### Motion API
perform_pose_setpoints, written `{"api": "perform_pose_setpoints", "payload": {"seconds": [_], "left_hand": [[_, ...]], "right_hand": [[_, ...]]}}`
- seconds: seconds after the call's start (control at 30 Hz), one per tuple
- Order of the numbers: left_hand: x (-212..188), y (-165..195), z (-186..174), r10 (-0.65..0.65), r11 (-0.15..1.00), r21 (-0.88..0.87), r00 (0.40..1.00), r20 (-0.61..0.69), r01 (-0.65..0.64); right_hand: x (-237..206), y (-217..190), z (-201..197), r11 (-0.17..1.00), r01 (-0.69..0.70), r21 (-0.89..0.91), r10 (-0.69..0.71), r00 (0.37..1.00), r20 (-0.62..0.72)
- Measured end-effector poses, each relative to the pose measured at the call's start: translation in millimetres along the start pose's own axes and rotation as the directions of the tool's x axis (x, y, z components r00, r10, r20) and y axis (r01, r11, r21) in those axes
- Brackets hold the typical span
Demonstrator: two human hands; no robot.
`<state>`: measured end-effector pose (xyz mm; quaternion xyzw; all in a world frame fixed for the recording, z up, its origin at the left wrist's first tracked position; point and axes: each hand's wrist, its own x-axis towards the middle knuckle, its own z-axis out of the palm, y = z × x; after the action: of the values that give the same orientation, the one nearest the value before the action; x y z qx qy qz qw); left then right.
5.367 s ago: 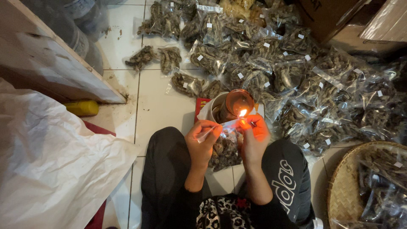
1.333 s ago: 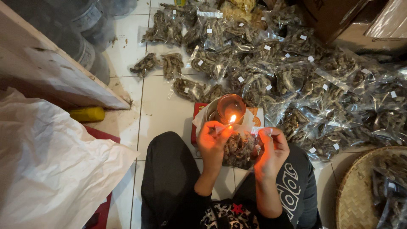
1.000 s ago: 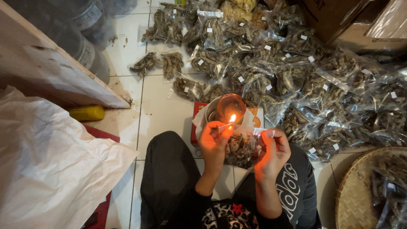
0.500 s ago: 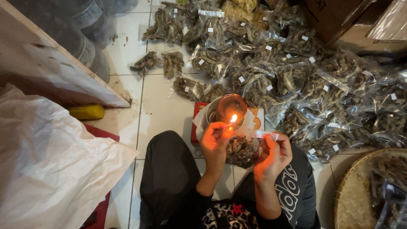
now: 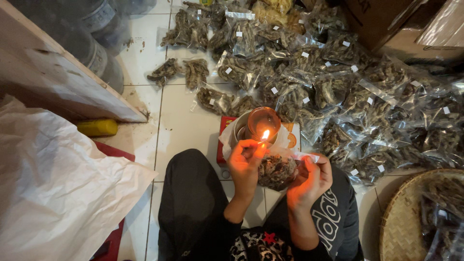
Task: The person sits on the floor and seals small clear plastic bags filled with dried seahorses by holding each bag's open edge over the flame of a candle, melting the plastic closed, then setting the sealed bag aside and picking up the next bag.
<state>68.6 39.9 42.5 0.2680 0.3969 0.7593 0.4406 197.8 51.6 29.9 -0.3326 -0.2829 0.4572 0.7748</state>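
Your 2 hands pinch a clear bag at a flame.
At lower centre, your left hand and right hand grip the bag, fingers closed on its top edge beside the flame; beyond, a heap of bags fills the upper right.

The floor is pale square tile with dark grout lines, stained near a slanting wooden board up and left of the hands. Crumpled white sheeting lies lower left, cardboard boxes stand upper right, and a woven basket sits lower right. The light is dim, warmed by a small flame.
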Motion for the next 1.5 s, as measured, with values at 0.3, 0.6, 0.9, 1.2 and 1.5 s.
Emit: {"api": "perform_pose_setpoints", "payload": {"seconds": [0.3,0.6,0.9,1.2,1.5], "left_hand": [[0,0,0,-0.01,1.0,-0.011,1.0,-0.008,0.009],[-2,-6,-2,-0.014,1.0,0.006,0.999,-0.043,0.014],[-3,-12,-4,-0.016,1.0,-0.02,0.999,-0.039,0.015],[-15,-8,-3,-0.035,0.999,0.001,0.993,-0.116,0.035],[-45,-1,-11,0.149,0.972,0.179,0.988,0.035,-0.153]], "right_hand": [[-2,0,3,0.998,-0.016,0.058,0.019,0.999,-0.046],[-7,2,0,0.997,0.009,0.081,-0.007,1.0,-0.026],[-10,5,-9,0.996,0.016,0.083,-0.013,0.999,-0.029],[-15,-9,5,0.994,-0.024,0.11,0.019,0.999,0.042],[-5,-86,40,0.419,0.68,-0.602,-0.082,0.689,0.72]]}}
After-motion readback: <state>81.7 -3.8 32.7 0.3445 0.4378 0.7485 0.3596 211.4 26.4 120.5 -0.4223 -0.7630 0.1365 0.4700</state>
